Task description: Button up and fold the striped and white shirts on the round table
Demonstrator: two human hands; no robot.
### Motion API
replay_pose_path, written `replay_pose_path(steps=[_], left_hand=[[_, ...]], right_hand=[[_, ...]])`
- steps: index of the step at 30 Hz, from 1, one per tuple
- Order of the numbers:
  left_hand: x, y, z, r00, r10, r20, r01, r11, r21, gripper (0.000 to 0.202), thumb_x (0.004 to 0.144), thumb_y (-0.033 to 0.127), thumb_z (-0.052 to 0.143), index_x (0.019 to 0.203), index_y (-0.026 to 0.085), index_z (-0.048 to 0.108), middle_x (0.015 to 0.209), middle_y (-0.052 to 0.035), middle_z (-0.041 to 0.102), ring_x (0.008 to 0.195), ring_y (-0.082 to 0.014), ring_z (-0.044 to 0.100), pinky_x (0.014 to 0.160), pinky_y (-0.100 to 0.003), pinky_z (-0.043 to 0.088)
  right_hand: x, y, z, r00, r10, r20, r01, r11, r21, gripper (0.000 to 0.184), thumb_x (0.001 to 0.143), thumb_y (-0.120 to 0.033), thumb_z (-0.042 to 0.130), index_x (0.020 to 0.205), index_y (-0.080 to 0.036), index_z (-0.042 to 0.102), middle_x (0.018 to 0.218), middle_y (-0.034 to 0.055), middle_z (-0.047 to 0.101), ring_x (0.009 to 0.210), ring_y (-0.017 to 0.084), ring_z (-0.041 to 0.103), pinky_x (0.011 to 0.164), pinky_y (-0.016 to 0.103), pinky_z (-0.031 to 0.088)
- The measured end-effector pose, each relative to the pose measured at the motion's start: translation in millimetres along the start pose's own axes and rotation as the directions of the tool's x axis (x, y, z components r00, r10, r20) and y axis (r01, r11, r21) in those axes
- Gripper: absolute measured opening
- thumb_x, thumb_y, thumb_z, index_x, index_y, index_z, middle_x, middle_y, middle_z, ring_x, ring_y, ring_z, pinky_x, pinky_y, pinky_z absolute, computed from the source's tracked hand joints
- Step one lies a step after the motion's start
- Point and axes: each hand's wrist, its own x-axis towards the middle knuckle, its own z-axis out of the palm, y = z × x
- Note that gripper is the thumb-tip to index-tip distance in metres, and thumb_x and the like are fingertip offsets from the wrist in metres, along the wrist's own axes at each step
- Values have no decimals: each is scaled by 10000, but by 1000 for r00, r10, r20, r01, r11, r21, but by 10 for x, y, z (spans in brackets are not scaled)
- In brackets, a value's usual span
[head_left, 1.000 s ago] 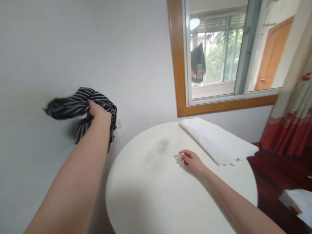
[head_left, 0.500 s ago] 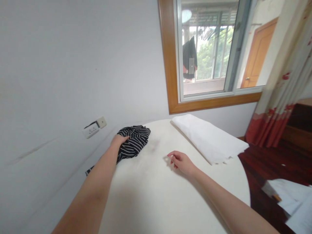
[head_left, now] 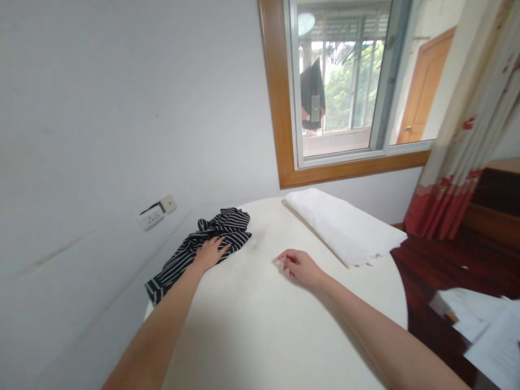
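Observation:
A black garment with white stripes (head_left: 221, 230) lies crumpled at the far left edge of the round white table (head_left: 284, 325), one end hanging over the rim. My left hand (head_left: 210, 252) lies flat on it, fingers stretched out. My right hand (head_left: 298, 265) rests on the bare tabletop near the middle, fingers curled under, and I cannot make out anything in them. A folded white cloth (head_left: 345, 227) lies along the far right side of the table, beyond my right hand.
A grey wall runs along the left with a white socket (head_left: 156, 214) just behind the table. A wood-framed window (head_left: 345, 92) is at the back, a red and cream curtain (head_left: 459, 162) at the right. Dark wooden floor and white papers (head_left: 479, 325) lie lower right.
My left hand brought the striped garment down from the air onto the table, and now lies open on it. My right hand stayed about where it was.

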Motion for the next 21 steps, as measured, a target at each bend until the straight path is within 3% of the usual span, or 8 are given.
replay_pose_path(steps=[2,5,8,12,15,16,18,21], left_hand=[[42,12,-31,1000,24,7,-25,997,79,652,845,597,383,1354,192,433,1383,-146,447,1249,-307,415,1016,-446,329],[84,109,-135,999,37,-23,-31,975,222,718,821,652,374,1394,219,389,1397,-150,438,1240,-375,401,1006,-605,271],[-6,326,-219,991,68,-115,-32,955,294,729,799,695,377,1376,252,426,1429,-132,408,1285,-432,313,987,-727,126],[-265,701,-253,934,170,-315,-94,966,240,623,859,627,357,1350,257,458,1454,-105,378,1327,-369,289,1059,-662,84],[-413,926,-212,890,142,-434,-116,989,86,525,901,542,362,1321,253,481,1426,-104,414,1291,-322,365,1067,-594,208],[-441,980,-181,880,111,-462,-121,993,7,500,908,515,369,1304,238,496,1400,-112,443,1267,-306,399,1058,-557,264],[-476,1053,-92,853,30,-520,-144,973,-180,445,920,451,377,1247,195,536,1303,-123,525,1206,-266,464,1030,-466,353],[-531,1097,86,770,-113,-628,-188,900,-392,359,930,348,360,1140,155,578,1120,-120,608,1097,-227,528,984,-392,413]], right_hand=[[13,25,-48,999,-39,-28,36,995,-88,271,849,-228,431,1011,-170,639,727,16,657,523,94,543,543,216,418],[54,51,-240,973,-127,-194,68,955,-287,277,847,-249,435,1003,-190,657,792,31,679,670,139,594,656,255,449],[69,36,-561,881,-205,-426,2,903,-430,309,850,-275,424,1014,-179,669,900,67,685,833,186,597,808,318,443],[-71,-16,-1081,684,-249,-686,-267,790,-552,377,835,-280,430,1125,-162,639,1064,129,634,1032,262,524,933,424,369],[-299,-9,-1505,525,-215,-824,-538,666,-517,489,816,-331,463,1257,-137,550,1170,186,560,1119,349,455,898,498,363],[-384,11,-1652,502,-205,-840,-600,617,-509,523,810,-351,474,1272,-114,531,1188,213,540,1133,375,442,890,515,362],[-541,79,-1943,517,-143,-844,-693,509,-511,570,807,-405,482,1269,-74,521,1170,265,534,1131,407,444,882,533,365],[-695,206,-2301,523,101,-846,-807,378,-454,621,815,-574,417,1206,-119,576,1164,279,541,1110,437,467,850,573,379]])
